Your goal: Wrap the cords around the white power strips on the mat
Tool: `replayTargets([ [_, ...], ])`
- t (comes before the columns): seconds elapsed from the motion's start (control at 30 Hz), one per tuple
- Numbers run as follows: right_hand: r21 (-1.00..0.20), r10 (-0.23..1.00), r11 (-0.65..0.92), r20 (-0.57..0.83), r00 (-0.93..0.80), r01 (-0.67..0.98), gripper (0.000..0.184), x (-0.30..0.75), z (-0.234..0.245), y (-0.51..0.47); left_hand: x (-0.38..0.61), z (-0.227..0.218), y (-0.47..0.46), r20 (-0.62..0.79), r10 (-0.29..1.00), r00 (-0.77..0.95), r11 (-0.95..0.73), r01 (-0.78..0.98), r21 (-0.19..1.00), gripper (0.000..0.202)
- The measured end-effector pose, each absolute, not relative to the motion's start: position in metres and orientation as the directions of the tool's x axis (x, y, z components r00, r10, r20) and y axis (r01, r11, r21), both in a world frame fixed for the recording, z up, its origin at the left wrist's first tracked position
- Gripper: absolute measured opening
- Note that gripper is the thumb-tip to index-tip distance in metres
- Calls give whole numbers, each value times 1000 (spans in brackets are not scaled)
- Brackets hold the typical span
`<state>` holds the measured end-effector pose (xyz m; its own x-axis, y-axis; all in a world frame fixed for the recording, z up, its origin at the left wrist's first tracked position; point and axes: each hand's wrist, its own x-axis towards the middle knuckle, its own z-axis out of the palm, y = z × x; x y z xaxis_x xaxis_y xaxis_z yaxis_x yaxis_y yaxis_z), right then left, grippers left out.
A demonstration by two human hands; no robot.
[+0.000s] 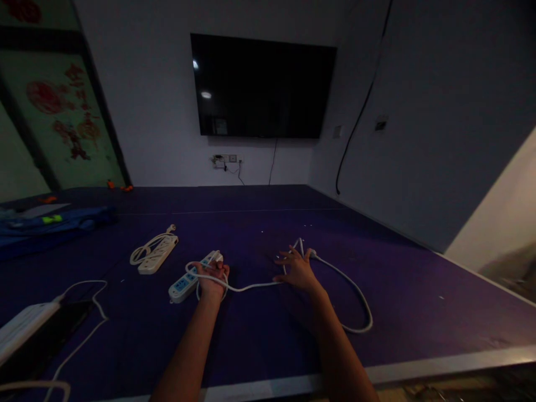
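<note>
A white power strip point(180, 287) with blue socket faces lies on the purple surface, its far end beside my left hand point(213, 277). That hand is palm up with its fingers curled, and loops of the white cord point(253, 286) pass over the thumb and around the hand. The cord runs across to my right hand point(299, 271), which is palm down over it with fingers spread. The cord's plug point(312, 253) shows just beyond the right hand's fingers. A long curve of cord bends around to the right and goes behind my right forearm.
A second white power strip point(157, 256) with its cord coiled lies to the left. Nearer, a white strip point(25, 326) with a cable rests by a dark flat object point(50, 335). Blue cloth point(79, 219) is at far left. A television point(263, 86) hangs on the wall.
</note>
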<state>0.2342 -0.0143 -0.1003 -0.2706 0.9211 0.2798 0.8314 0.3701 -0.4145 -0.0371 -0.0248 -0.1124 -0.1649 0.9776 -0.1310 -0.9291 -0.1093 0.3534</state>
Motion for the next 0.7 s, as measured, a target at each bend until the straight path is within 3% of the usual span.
replayTargets([
  [0.23, -528, 959, 254, 32, -280, 810, 61, 242, -107, -16, -42, -115, -23, -150, 973, -175, -116, -934, 337, 74],
  [0.4, -540, 951, 305, 212, -224, 784, 7, 236, -111, -10, -41, -111, -23, -155, 978, -137, -71, -926, 372, 74],
  [0.47, -600, 931, 343, 317, -180, 722, 11, 231, -110, -9, -37, -110, -24, -140, 984, -113, -41, -897, 440, 73],
  [0.6, -857, 890, 387, 444, 103, 340, 34, 212, -91, -8, -19, -111, -24, -24, 989, -146, -90, -727, 680, 66],
  [0.7, -918, 910, 387, 366, 195, -81, 35, 190, -51, -11, 1, -112, -26, 38, 989, -145, -125, -652, 748, 51],
])
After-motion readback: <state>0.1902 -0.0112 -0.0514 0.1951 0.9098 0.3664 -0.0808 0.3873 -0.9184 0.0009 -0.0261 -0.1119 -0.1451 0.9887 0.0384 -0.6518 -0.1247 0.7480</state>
